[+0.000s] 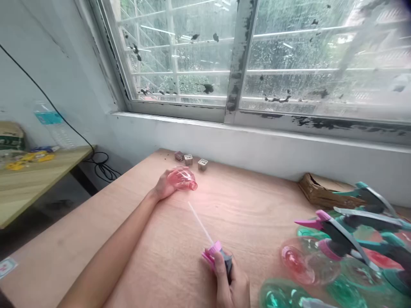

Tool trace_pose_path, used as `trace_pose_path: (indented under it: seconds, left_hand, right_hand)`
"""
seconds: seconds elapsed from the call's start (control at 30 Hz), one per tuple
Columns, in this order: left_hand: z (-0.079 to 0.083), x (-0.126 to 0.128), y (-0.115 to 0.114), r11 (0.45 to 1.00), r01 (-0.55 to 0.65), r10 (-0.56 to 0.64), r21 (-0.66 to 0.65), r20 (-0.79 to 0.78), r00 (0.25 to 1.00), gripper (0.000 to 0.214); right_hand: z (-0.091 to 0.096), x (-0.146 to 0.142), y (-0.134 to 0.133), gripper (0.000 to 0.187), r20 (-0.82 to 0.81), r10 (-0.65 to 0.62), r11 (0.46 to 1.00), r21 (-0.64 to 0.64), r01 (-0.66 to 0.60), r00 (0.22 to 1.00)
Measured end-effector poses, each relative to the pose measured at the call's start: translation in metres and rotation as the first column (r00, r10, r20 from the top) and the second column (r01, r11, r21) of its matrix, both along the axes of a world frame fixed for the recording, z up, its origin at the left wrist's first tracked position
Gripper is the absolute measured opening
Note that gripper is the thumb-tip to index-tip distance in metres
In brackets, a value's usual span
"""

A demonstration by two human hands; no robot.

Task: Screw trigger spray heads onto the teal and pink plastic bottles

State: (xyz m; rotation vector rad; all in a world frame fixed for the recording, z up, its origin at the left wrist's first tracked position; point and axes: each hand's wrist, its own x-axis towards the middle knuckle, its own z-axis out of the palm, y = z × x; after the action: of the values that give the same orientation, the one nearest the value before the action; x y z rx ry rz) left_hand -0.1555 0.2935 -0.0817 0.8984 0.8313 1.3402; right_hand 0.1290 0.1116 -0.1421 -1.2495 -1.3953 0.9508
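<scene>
My left hand (164,186) is stretched out over the wooden table (135,239) and wrapped round a clear pink plastic bottle (183,179) lying on its side, its open neck pointing right. My right hand (231,285), near the bottom edge, grips a pink and grey spray trigger head (217,255). Its thin white dip tube (199,222) slants up-left toward the bottle's neck and stops short of it.
A pile of pink and teal spray bottles (346,256) with trigger heads fills the right side. A torn cardboard box (321,190) lies by the wall. Three small cubes (190,159) sit at the table's back. A second table (35,171) with a water bottle stands left.
</scene>
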Motion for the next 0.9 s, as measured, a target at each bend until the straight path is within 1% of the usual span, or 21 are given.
trace_pose_path:
  seconds: [0.1,0.2,0.3,0.37,0.47,0.6,0.67,0.77,0.83,0.9]
  left_hand:
    - [-0.003,-0.004,-0.001,0.999,0.038,-0.038,-0.005,0.007,0.999,0.047]
    - [-0.007,-0.008,0.000,0.998,0.065,-0.065,-0.008,0.007,0.998,0.039]
    - [-0.010,-0.010,0.000,0.996,0.088,-0.088,-0.012,0.004,0.996,0.038]
    - [-0.011,-0.010,0.000,0.995,0.103,-0.103,-0.015,-0.002,0.995,0.038]
    - [-0.011,-0.010,-0.001,0.993,0.117,-0.118,-0.011,-0.024,0.993,0.036]
    - [-0.008,-0.010,-0.002,0.992,0.126,-0.125,0.000,-0.074,0.989,0.035]
    - [-0.004,-0.007,-0.005,0.991,0.133,-0.131,0.006,-0.108,0.985,0.035]
    - [0.004,0.003,-0.020,0.988,0.152,-0.146,0.022,-0.173,0.974,0.037]
    - [0.012,0.010,-0.039,0.984,0.176,-0.164,0.033,-0.225,0.960,0.041]
    - [0.020,0.016,-0.065,0.979,0.201,-0.180,0.045,-0.285,0.941,0.044]
  right_hand:
    - [-0.001,-0.008,0.005,0.058,-0.080,-0.009,0.996,-0.092,0.002,0.997]
    - [-0.004,-0.013,0.009,0.058,-0.087,-0.060,0.992,-0.116,0.049,0.994]
    - [-0.004,-0.018,0.012,0.055,-0.105,-0.121,0.986,-0.125,0.108,0.987]
    - [-0.002,-0.023,0.013,0.054,-0.147,-0.147,0.982,-0.138,0.126,0.978]
    - [0.005,-0.034,0.016,0.055,-0.227,-0.159,0.977,-0.174,0.121,0.961]
    - [0.015,-0.050,0.021,0.067,-0.387,-0.217,0.961,-0.247,0.127,0.896]
    - [0.019,-0.054,0.023,0.070,-0.429,-0.219,0.962,-0.245,0.121,0.876]
    - [0.026,-0.054,0.022,0.069,-0.462,-0.172,0.974,-0.209,0.082,0.870]
    - [0.029,-0.049,0.016,0.068,-0.499,-0.136,0.978,-0.207,0.034,0.856]
    - [0.032,-0.041,0.003,0.063,-0.533,-0.076,0.971,-0.232,-0.059,0.843]
